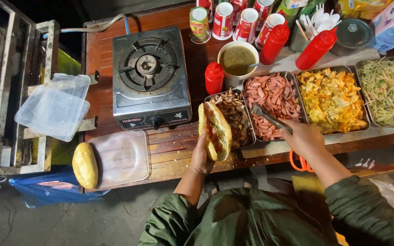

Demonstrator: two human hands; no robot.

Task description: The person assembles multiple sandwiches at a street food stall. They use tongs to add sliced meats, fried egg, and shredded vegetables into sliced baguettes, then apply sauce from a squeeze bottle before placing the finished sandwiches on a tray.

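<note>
Left hand (202, 152) wraps its grip around a split, filled bread roll (215, 130) at six o'clock of the meat tray (251, 132); light, crusty, crushable, best cradled underneath. Right hand (304, 139) closed on metal tongs (270, 117) over sliced sausage (272, 98)

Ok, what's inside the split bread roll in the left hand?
The bread roll, held by the left hand, shows reddish and brown filling along its open slit. What lies deeper is covered by the crust. The right hand holds tongs over the sausage tray.
</note>
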